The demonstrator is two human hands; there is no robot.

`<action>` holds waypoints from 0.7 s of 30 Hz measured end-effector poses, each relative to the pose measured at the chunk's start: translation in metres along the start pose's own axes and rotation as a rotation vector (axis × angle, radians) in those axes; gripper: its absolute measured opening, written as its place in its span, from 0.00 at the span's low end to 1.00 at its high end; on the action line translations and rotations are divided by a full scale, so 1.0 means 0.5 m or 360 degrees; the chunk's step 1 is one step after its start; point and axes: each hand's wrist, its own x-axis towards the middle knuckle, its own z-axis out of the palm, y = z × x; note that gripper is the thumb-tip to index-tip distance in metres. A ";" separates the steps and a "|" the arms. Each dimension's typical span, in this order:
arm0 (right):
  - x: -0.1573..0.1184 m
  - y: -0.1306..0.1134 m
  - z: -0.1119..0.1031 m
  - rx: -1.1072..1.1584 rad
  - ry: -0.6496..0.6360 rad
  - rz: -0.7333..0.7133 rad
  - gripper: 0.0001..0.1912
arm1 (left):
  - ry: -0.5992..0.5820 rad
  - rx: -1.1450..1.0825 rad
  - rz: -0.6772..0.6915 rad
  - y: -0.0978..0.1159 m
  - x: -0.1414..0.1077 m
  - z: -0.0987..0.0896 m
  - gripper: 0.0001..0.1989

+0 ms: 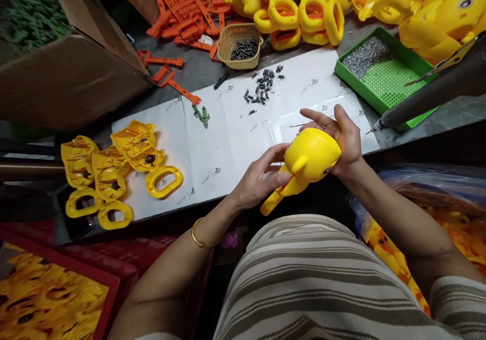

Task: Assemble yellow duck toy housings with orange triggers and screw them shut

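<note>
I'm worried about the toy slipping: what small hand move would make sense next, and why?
Probably curling the fingers of the right hand around the yellow toy, to steady it. Those fingers are spread open, with the palm beside the toy's rounded head, while the left hand grips the toy near its handle.

Work area, seen from above. A grey workbench (pixel 455 115) is crossed obliquely by a white printed sheet (pixel 212 147), on which faint creases and a pale patch of reflected light are shown. The upper left is occupied by an open cardboard box (pixel 76 82); a red crate (pixel 108 289) is placed at the lower left, and clear plastic sheeting (pixel 413 178) is seen at the right. The space beneath the bench is deeply shadowed, and what appears to be floor is poorly resolved.
</note>
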 end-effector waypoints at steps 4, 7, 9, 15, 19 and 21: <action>0.032 -0.012 -0.026 0.0027 -0.0048 0.0068 0.44 | -0.0096 0.0248 -0.0195 -0.010 -0.015 0.011 0.45; 0.050 0.010 -0.035 0.0040 -0.0067 0.0134 0.45 | 0.0037 0.0488 -0.0215 -0.005 -0.021 0.031 0.39; 0.059 0.022 -0.035 0.0075 -0.0068 0.0183 0.45 | 0.0075 0.0585 -0.0204 0.002 -0.017 0.037 0.35; 0.061 0.020 -0.034 0.0004 -0.0177 0.0246 0.45 | 0.0217 0.0712 -0.0296 0.014 -0.007 0.038 0.29; 0.030 0.041 -0.020 -0.0489 -0.0262 -0.0075 0.49 | 0.0414 0.0408 -0.0284 0.011 -0.013 0.048 0.28; 0.014 0.066 -0.008 -0.0648 -0.0066 -0.0229 0.50 | 0.0475 0.0274 -0.0269 0.007 -0.014 0.060 0.27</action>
